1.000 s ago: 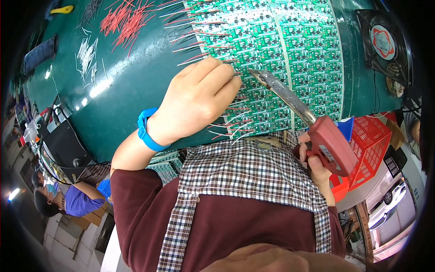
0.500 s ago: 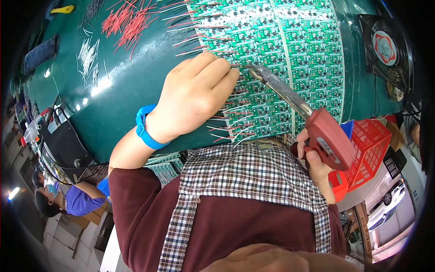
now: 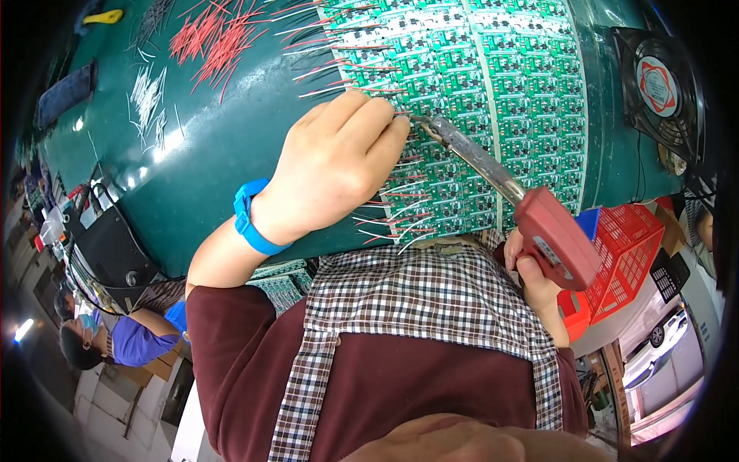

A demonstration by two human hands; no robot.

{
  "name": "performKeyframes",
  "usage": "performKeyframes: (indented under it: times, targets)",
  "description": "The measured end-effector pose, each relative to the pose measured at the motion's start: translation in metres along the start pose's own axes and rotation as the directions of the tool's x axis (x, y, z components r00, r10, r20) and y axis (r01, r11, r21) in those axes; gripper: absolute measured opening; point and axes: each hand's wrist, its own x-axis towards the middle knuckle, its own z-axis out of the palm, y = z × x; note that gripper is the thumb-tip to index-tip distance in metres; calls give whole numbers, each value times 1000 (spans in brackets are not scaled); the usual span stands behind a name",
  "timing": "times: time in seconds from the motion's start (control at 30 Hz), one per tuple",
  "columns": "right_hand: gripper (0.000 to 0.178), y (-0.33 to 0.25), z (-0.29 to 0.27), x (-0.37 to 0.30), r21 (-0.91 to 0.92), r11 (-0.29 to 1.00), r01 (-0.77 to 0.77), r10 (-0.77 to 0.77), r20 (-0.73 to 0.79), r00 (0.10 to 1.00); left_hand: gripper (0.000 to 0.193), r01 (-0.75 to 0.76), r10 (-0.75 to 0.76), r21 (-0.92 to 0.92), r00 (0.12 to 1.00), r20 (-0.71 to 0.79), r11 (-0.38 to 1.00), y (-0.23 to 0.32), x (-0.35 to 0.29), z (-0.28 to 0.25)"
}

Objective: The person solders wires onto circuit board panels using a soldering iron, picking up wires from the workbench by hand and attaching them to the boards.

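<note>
The table (image 3: 219,158) has a smooth green surface, quite glossy, with bright reflections. The circuit boards (image 3: 535,115) look shiny, but rough because of many small parts. The soldering tool (image 3: 504,183) has a worn grey metal barrel (image 3: 469,151) and a handle (image 3: 556,239) of smooth red plastic. The loose red wires (image 3: 219,38) seem coated with plastic. The checked apron (image 3: 416,296) is matt cloth; the maroon shirt (image 3: 439,373) is plain matt cloth too. The blue wristband (image 3: 258,232) is smooth, plastic or rubber, I cannot tell which. The crate (image 3: 627,254) is perforated plastic.
</note>
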Motion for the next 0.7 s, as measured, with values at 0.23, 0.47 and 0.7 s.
performKeyframes:
  times: [0.23,0.47,0.7]
  targets:
    - [48,-9,2,2,64,998,23,-24,11,1000,30,61,-61,2,997,48,998,8,2,-1]
    - [53,-6,-9,1,202,979,-5,-19,118,993,29,93,-95,20,987,127,995,12,4,-5]
    - [49,-12,-8,2,197,980,-7,-17,118,993,24,95,-97,20,981,167,995,15,4,-5]
